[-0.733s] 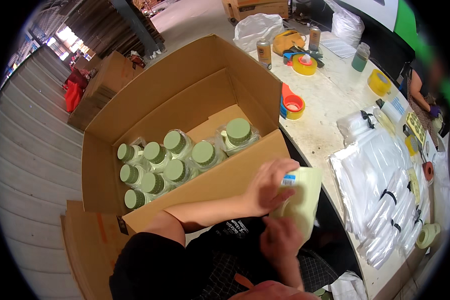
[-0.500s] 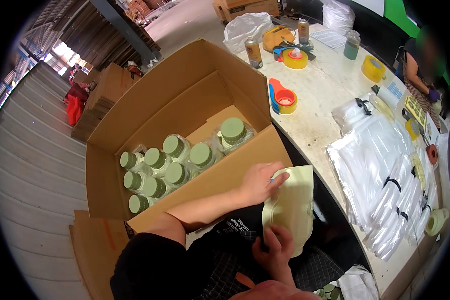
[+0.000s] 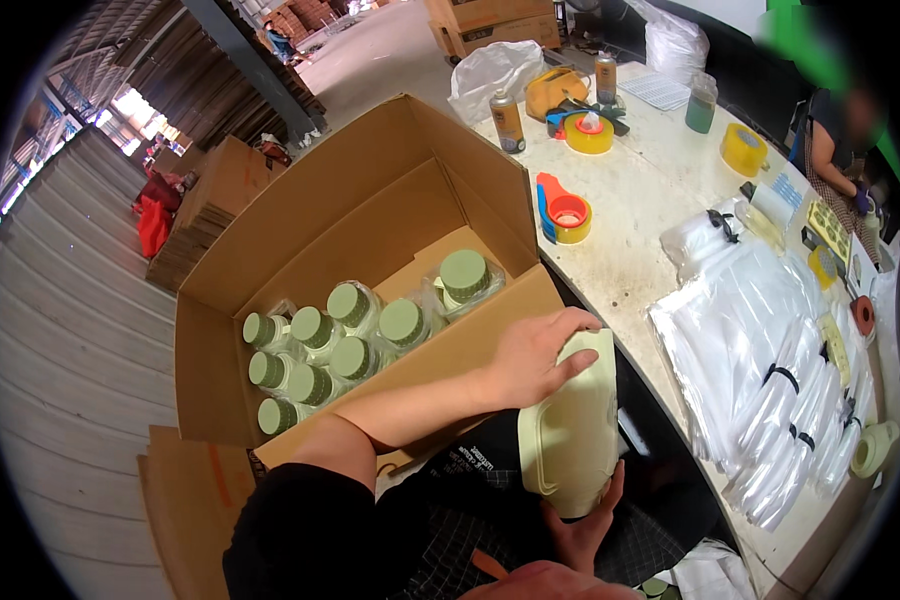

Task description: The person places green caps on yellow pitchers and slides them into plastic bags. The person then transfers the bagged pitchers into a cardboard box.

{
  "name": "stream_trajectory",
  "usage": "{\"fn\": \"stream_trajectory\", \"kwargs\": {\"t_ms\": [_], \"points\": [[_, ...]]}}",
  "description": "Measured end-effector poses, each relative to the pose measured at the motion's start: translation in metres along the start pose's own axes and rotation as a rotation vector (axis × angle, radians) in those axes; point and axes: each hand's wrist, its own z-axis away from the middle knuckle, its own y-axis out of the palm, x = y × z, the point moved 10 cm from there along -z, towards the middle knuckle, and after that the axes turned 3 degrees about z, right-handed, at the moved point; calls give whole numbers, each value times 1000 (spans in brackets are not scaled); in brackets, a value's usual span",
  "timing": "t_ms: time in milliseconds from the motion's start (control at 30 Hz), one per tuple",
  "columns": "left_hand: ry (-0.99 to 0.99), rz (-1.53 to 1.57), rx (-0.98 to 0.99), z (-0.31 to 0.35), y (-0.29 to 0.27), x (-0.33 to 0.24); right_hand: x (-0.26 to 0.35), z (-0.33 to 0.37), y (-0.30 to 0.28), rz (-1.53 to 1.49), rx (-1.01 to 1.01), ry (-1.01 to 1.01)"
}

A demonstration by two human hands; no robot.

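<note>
A pale green plastic container [image 3: 575, 425] with flat sides and a moulded ridge is held in front of my body, tilted. My left hand [image 3: 545, 362] grips its top end, the thumb over the near face and the fingers over the far edge. Below, my right hand [image 3: 588, 520] is wrapped around the lower end, its fingers along the right side. Just left of them stands an open cardboard box [image 3: 300, 235]. Inside are several pale containers with ribbed green screw caps [image 3: 402, 322], wrapped in clear plastic. Whether the held container has a cap cannot be seen.
On the white table [image 3: 635, 190] at right lie a red-and-blue tape dispenser [image 3: 567, 210], a spray can [image 3: 507, 122], tape rolls [image 3: 744, 150] and stacked clear plastic bags [image 3: 740, 340]. A co-worker [image 3: 838, 150] is at the far right. Flattened cardboard [image 3: 205, 500] leans at lower left.
The container has turned in my hands, showing a different side. My right hand has moved from its near face to its lower right end. My left hand keeps hold of the top.
</note>
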Motion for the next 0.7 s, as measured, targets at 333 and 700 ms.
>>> {"fn": "stream_trajectory", "kwargs": {"t_ms": [333, 700], "points": [[-217, 173, -97, 4, 11, 70, 11, -7, -4, -145, -26, 24], [-91, -123, 62, 89, 92, 71, -52, 61, -215, -244, -857, -139]]}}
